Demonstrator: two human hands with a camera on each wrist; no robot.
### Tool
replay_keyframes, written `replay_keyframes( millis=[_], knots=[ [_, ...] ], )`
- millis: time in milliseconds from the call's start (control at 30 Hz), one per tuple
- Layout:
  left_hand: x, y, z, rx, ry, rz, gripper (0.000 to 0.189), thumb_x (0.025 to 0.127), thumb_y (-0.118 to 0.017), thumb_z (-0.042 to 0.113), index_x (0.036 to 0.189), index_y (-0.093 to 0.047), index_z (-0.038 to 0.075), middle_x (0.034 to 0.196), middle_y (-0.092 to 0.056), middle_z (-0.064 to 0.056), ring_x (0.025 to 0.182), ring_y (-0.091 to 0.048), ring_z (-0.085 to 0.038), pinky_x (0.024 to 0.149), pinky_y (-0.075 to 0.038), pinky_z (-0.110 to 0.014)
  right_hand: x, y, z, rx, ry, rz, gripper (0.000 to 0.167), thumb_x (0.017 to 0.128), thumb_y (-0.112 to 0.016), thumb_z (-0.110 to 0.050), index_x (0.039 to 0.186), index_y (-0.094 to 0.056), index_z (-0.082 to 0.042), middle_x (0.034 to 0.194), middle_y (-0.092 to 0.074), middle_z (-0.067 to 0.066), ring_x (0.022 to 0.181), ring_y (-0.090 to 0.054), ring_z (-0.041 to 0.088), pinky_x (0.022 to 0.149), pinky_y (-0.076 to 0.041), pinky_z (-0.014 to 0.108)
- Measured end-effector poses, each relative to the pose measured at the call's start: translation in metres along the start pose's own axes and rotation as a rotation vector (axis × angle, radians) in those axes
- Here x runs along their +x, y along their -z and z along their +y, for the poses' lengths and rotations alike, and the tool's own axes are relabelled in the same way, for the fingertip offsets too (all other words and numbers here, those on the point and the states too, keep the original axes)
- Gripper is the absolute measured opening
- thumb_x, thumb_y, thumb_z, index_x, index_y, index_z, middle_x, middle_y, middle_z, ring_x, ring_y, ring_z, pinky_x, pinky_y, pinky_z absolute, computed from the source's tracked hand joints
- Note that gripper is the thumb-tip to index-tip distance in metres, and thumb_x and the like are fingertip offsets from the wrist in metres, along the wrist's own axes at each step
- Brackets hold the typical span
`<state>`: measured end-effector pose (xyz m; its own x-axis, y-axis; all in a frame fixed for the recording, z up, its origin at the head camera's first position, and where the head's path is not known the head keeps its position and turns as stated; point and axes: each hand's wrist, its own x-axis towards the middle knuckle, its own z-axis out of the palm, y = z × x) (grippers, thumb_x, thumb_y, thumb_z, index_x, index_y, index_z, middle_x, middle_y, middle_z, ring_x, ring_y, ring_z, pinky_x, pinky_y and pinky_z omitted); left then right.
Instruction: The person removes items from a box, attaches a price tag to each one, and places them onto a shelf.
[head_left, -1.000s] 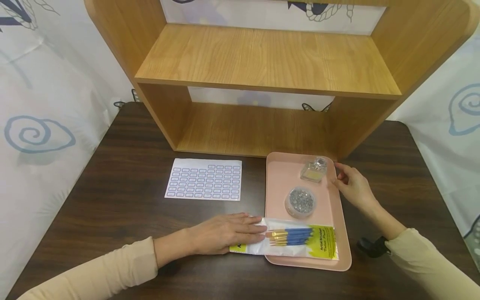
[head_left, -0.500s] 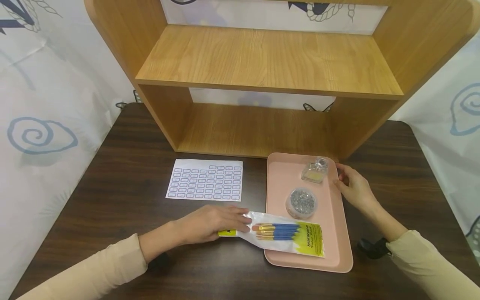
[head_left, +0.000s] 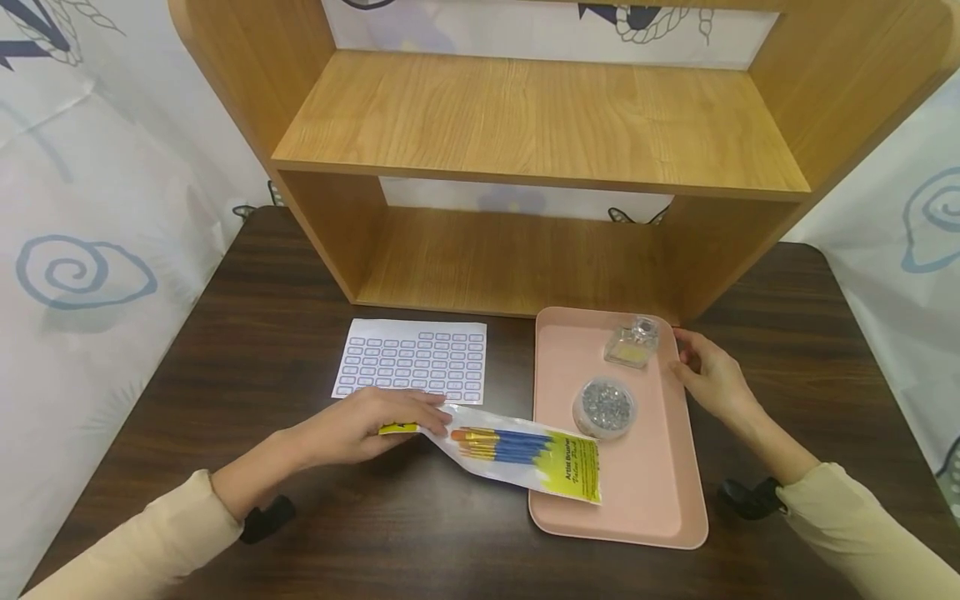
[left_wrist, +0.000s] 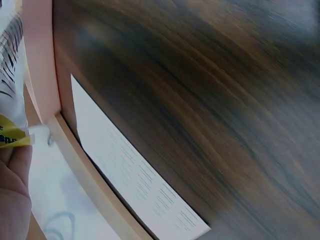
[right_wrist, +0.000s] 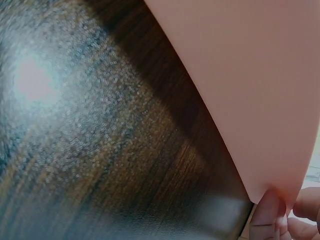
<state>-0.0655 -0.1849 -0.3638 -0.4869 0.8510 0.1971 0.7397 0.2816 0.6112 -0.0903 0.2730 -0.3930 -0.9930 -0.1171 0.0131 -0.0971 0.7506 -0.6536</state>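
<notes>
My left hand (head_left: 363, 425) grips the yellow-ended left end of a clear plastic pack of artist brushes (head_left: 502, 454) with blue handles. The pack slants, its right end overlapping the lower left of a pink tray (head_left: 652, 504). In the left wrist view, the thumb side of the left hand (left_wrist: 15, 185) shows at the pack's yellow end (left_wrist: 12, 134). On the tray sit a round tub of silvery bits (head_left: 604, 408) and a small clear glass bottle (head_left: 632, 343). My right hand (head_left: 712, 375) pinches the tray's upper right rim; the right wrist view shows fingers (right_wrist: 265, 215) at its side wall.
A wooden shelf unit (head_left: 525, 121) stands behind, its lower front edge right at the tray's far end. A white sheet of small blue-bordered labels (head_left: 412, 358) lies left of the tray on the dark wood table (head_left: 247, 358). Patterned white cloth (head_left: 82, 167) hangs around.
My left hand has drawn the brush pack leftward and slightly back, partly off the tray, tilting it. The left fingers have curled round its end. The right hand stays at the tray rim.
</notes>
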Motion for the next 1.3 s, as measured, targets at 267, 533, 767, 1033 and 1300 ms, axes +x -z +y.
replay_keyframes(
  millis=[267, 533, 767, 1033, 1300],
  knots=[
    [-0.026, 0.017, -0.012, -0.124, 0.075, 0.066, 0.046, 0.079, -0.063, -0.014, 0.109, -0.067, 0.020, 0.115, -0.068, -0.001, 0.118, -0.056, -0.025, 0.100, -0.037, -0.015, 0.000, 0.000, 0.000, 0.012, -0.017, -0.011, 0.044, 0.088, -0.057, 0.001, 0.130, -0.044, 0.010, 0.087, -0.051, 0.013, 0.064, -0.043, 0.005, 0.051, -0.036, 0.021],
    [-0.045, 0.023, -0.020, -0.133, 0.139, 0.089, 0.047, 0.078, -0.060, -0.016, 0.106, -0.069, 0.022, 0.113, -0.068, -0.001, 0.119, -0.056, -0.021, 0.097, -0.037, -0.011, -0.001, 0.001, -0.001, 0.009, -0.021, -0.028, 0.045, 0.090, -0.055, -0.001, 0.132, -0.042, 0.009, 0.089, -0.050, 0.013, 0.063, -0.043, 0.006, 0.051, -0.036, 0.021],
    [-0.057, 0.028, -0.024, -0.114, 0.252, 0.085, 0.046, 0.078, -0.061, -0.014, 0.101, -0.070, 0.025, 0.113, -0.068, 0.002, 0.119, -0.056, -0.017, 0.098, -0.033, -0.009, -0.001, 0.000, 0.000, 0.017, -0.021, -0.023, 0.044, 0.089, -0.056, -0.002, 0.130, -0.043, 0.009, 0.089, -0.051, 0.013, 0.064, -0.044, 0.005, 0.050, -0.036, 0.021],
    [-0.068, 0.025, -0.032, -0.093, 0.284, 0.043, 0.043, 0.080, -0.061, -0.012, 0.101, -0.070, 0.024, 0.110, -0.069, 0.002, 0.117, -0.057, -0.026, 0.097, -0.033, -0.008, -0.001, 0.001, 0.000, 0.026, -0.026, -0.036, 0.045, 0.089, -0.054, 0.000, 0.131, -0.042, 0.009, 0.090, -0.050, 0.014, 0.067, -0.047, 0.007, 0.051, -0.038, 0.021],
    [-0.074, 0.024, -0.038, -0.061, 0.335, -0.039, 0.041, 0.081, -0.060, -0.009, 0.106, -0.070, 0.022, 0.116, -0.067, 0.001, 0.119, -0.055, -0.026, 0.097, -0.031, -0.008, -0.003, 0.001, 0.001, 0.036, -0.028, -0.058, 0.046, 0.090, -0.053, 0.001, 0.133, -0.039, 0.010, 0.091, -0.050, 0.015, 0.065, -0.046, 0.007, 0.049, -0.038, 0.021]
  ],
)
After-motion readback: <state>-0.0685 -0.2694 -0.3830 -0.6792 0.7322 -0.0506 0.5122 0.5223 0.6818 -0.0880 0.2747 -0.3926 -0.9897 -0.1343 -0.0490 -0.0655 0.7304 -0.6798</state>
